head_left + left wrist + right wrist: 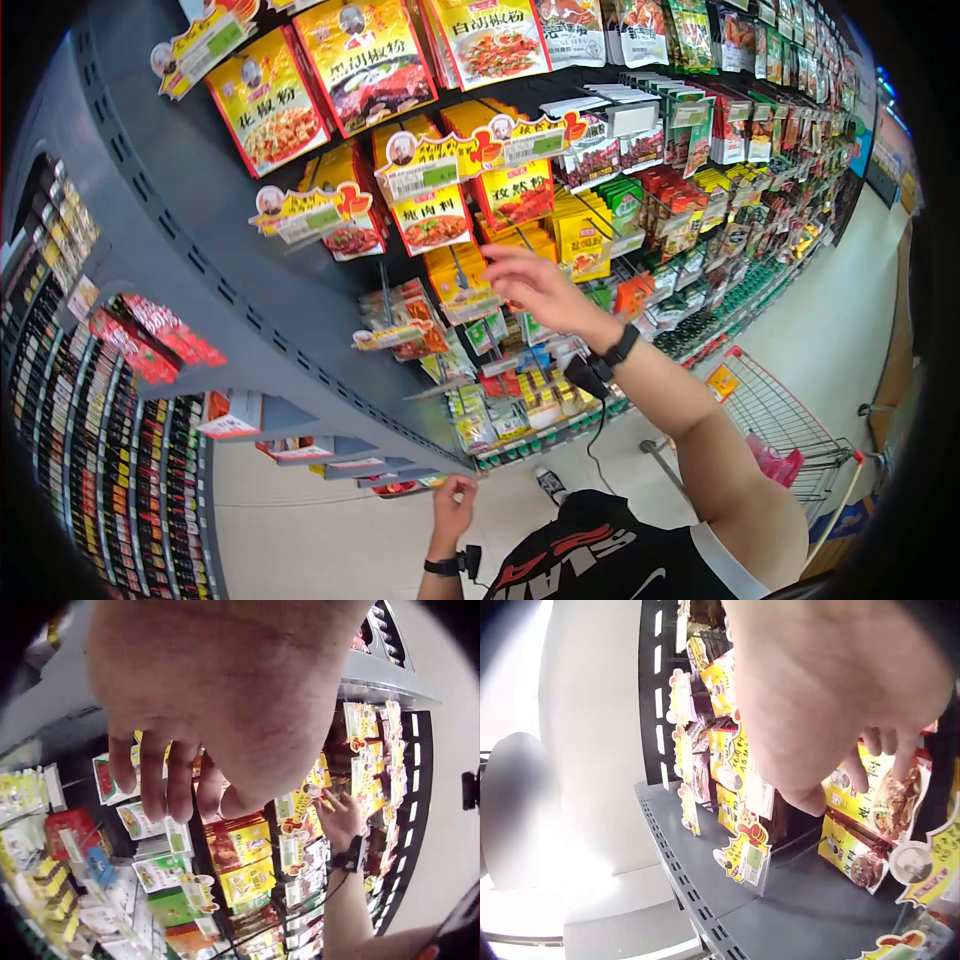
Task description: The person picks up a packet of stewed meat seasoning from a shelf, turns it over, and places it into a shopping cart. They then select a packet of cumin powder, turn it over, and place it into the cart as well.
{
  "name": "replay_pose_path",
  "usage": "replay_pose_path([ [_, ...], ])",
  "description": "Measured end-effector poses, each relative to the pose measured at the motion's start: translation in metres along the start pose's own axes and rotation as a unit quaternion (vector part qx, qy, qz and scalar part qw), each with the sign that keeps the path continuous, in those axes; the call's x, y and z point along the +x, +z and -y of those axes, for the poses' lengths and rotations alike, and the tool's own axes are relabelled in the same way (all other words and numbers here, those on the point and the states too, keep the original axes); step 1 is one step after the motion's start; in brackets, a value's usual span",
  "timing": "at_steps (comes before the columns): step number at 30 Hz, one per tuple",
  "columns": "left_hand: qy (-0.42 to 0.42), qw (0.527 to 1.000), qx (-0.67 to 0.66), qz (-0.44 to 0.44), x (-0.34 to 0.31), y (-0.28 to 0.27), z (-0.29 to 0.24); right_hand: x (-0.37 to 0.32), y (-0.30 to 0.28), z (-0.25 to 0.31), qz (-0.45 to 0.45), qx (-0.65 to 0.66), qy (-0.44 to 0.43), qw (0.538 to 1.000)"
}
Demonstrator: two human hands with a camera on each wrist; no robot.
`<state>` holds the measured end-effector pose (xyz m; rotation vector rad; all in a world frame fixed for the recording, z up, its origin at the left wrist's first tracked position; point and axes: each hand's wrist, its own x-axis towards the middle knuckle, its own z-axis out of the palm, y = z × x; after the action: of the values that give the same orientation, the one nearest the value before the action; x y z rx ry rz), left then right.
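Observation:
My right hand reaches to the hanging rack, its fingers spread and slightly bent in front of yellow seasoning packets. Just above it hangs a red-and-yellow spice packet, beside another such packet. In the right wrist view the fingertips overlap a packet with a food picture; nothing is gripped. My left hand hangs low near the shelf's end, fingers loosely curled and holding nothing. Seen from the left wrist, that hand covers much of the rack.
Price tags jut out from the hooks. A grey shelf upright stands at the left, with bottle shelves beyond it. Behind my right arm is a wire shopping cart. A cable hangs from the right wrist camera.

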<state>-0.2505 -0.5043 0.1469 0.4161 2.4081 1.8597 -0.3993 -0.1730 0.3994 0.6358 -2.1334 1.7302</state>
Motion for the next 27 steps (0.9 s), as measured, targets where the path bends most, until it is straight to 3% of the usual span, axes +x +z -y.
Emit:
replay_pose_path([
  [1,-0.01,1.0,0.007,0.009,0.0,0.004,0.004,0.022,0.001,-0.004,0.012,0.026,0.02,0.999],
  [3,-0.009,0.999,0.011,0.05,0.003,0.01,0.017,0.056,0.005,-0.015,0.004,-0.092,-0.003,0.996],
  [7,-0.11,0.99,0.021,0.087,0.025,0.01,0.011,0.09,0.014,-0.031,-0.019,-0.225,-0.032,0.974],
  [11,-0.109,0.988,0.049,0.099,0.065,0.009,-0.003,0.096,0.015,-0.041,-0.023,-0.196,-0.027,0.98],
  [17,-0.078,0.989,-0.052,0.113,0.125,0.005,-0.004,0.091,0.014,-0.024,-0.03,-0.146,0.006,0.989],
  [24,-0.117,0.966,-0.098,0.207,0.15,-0.008,0.01,0.09,0.04,-0.015,-0.064,-0.125,-0.011,0.99],
  [27,-0.096,0.962,-0.106,0.231,0.147,-0.024,0.017,0.095,0.052,-0.007,-0.075,-0.142,-0.03,0.987],
])
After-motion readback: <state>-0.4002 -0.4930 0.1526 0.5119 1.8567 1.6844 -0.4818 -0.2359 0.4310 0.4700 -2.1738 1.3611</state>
